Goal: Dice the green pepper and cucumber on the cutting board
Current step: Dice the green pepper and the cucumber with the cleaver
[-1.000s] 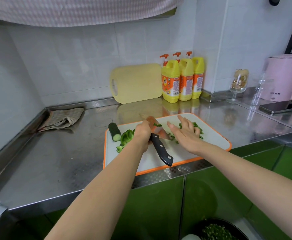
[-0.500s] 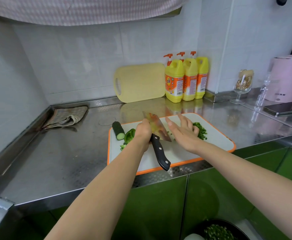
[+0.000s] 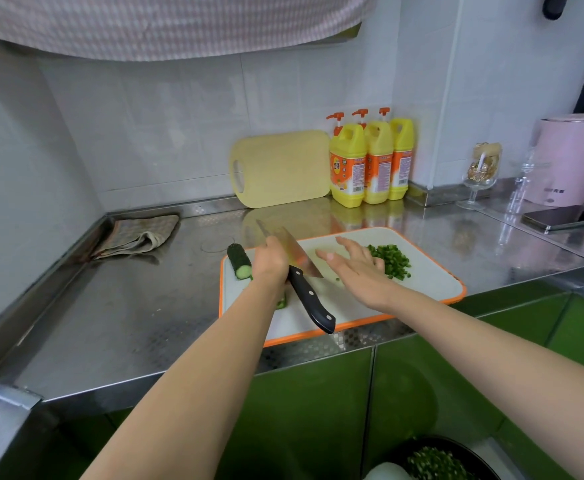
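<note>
We log the cucumber stub [image 3: 239,261] at the far-left corner of the cutting board [image 3: 432,282], a pepper scrap [image 3: 281,301] beside our left forearm, and the diced pile [image 3: 389,261] far right. We judge the cucumber firm, wet and apt to roll (pin it by the bumpy skin). Our left hand [image 3: 269,261] grips the knife [image 3: 309,299] at the blade root; our right hand [image 3: 356,268] lies flat, fingers straight. Bare board shows between the hands, and the front edge of the counter [image 3: 127,306] is close.

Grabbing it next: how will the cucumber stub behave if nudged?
The cucumber lies on its round side near the board's left edge, so it may roll off. Its cut face looks moist, so it is probably slippery. Short and thick, it is likely stiff.
</note>
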